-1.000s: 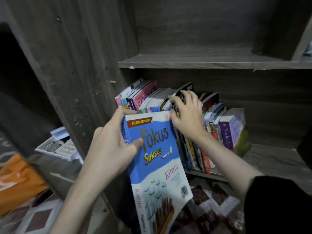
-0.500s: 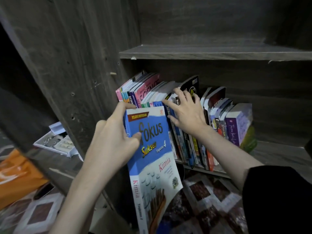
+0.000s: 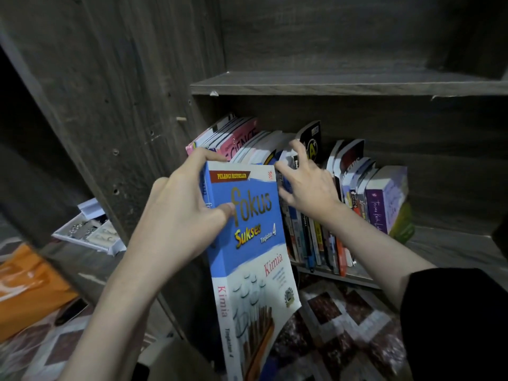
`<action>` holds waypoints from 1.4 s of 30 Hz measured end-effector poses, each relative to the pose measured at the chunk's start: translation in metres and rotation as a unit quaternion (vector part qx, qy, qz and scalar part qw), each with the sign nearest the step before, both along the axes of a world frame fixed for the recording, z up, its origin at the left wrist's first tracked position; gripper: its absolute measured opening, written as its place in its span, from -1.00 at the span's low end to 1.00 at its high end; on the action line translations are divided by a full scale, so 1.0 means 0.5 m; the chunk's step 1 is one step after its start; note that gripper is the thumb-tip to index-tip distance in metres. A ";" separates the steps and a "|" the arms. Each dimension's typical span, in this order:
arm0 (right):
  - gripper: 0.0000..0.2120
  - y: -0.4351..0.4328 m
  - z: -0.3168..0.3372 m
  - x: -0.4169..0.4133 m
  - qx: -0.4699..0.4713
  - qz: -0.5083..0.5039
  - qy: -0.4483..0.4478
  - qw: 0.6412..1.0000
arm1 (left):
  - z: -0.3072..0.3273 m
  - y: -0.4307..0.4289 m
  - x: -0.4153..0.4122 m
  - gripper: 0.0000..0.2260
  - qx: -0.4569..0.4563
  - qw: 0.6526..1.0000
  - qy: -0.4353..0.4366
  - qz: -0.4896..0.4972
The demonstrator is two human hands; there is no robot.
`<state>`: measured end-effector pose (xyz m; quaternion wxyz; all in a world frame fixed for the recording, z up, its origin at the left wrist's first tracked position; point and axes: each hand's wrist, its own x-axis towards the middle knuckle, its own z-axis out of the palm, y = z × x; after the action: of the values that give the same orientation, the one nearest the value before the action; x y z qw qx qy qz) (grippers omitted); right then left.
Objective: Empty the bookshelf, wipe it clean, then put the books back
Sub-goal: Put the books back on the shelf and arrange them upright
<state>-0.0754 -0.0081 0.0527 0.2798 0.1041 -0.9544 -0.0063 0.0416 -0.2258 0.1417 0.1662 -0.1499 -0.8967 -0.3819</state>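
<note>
My left hand grips the top of a blue and white "Fokus Sukses Kimia" book, thumb on its cover, holding it upright in front of the dark wooden bookshelf. My right hand reaches into the row of books on the lower shelf, its fingers spread and bent over their top edges. A pink "Science" book leans at the left end of the row. At the right end stands a purple book.
The shelf board above the books holds nothing visible. Left of the bookshelf's side panel lie a white tray of small items and an orange bag. A patterned floor mat lies below the shelf.
The view has risen slightly. My left hand has brought the blue book up closer to the row. My right hand has slid down and right along the book tops, fingers spreading.
</note>
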 end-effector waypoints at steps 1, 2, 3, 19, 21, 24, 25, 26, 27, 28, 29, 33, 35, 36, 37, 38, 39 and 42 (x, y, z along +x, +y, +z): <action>-0.62 0.003 0.001 0.003 0.000 0.000 -0.001 1.000 | 0.001 0.001 -0.001 -0.61 0.004 1.000 0.001 -0.001; -0.62 0.007 0.004 0.008 0.000 0.001 -0.001 1.000 | 0.003 0.002 -0.003 -0.61 0.008 1.000 0.000 -0.001; -0.62 0.010 0.006 0.011 0.001 0.002 -0.002 1.000 | 0.005 0.004 -0.004 -0.61 0.013 1.000 -0.002 -0.001; -0.54 0.031 0.010 0.035 -0.023 -0.009 -0.019 1.000 | 0.009 -0.046 -0.121 -0.51 0.172 0.984 -0.042 0.014; -0.57 0.032 0.007 0.037 -0.002 -0.004 -0.008 1.000 | -0.007 -0.043 -0.132 -0.51 0.143 0.988 -0.025 0.054; -0.63 0.036 0.003 0.033 0.000 -0.005 0.016 1.000 | -0.029 -0.030 -0.140 -0.56 0.043 0.995 0.017 0.092; -0.65 0.036 0.003 0.034 0.001 -0.010 0.018 1.000 | -0.036 -0.028 -0.144 -0.57 0.029 0.993 0.025 0.107; -0.65 0.037 0.005 0.035 0.003 -0.013 0.019 1.000 | -0.042 -0.026 -0.147 -0.56 0.027 0.992 0.025 0.121; -0.65 0.038 0.005 0.037 0.000 -0.014 0.015 1.000 | -0.047 -0.026 -0.150 -0.56 0.030 0.990 0.022 0.133; -0.65 0.038 0.005 0.037 -0.003 -0.013 0.012 1.000 | -0.052 -0.024 -0.151 -0.56 0.032 0.989 0.018 0.141; -0.65 0.040 0.004 0.037 -0.007 -0.012 0.012 1.000 | -0.055 -0.023 -0.152 -0.55 0.034 0.989 0.016 0.141; -0.67 0.042 0.005 0.039 -0.013 -0.008 0.017 1.000 | -0.052 0.001 -0.140 -0.57 0.046 0.993 0.020 0.103; -0.67 0.042 0.005 0.039 -0.012 -0.007 0.019 1.000 | -0.045 0.019 -0.135 -0.57 0.050 0.995 0.025 0.081; -0.67 0.042 0.005 0.039 -0.014 -0.005 0.019 1.000 | -0.040 0.029 -0.132 -0.56 0.056 0.995 0.025 0.073; -0.66 0.042 0.005 0.039 -0.015 -0.005 0.019 1.000 | -0.035 0.041 -0.129 -0.55 0.067 0.995 0.023 0.067; -0.66 0.042 0.004 0.038 -0.014 -0.005 0.018 1.000 | -0.028 0.053 -0.126 -0.55 0.084 0.994 0.023 0.060; -0.66 0.043 0.003 0.037 -0.013 -0.006 0.018 1.000 | -0.021 0.064 -0.123 -0.55 0.105 0.993 0.025 0.050; -0.65 0.043 0.001 0.034 -0.014 -0.005 0.020 1.000 | 0.005 0.098 -0.116 -0.56 0.150 0.988 0.037 0.002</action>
<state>-0.0582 0.0134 0.0534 0.3006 0.0952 -0.9490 0.0035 -0.0166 -0.1770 0.1442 0.2208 -0.1351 -0.8228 -0.5060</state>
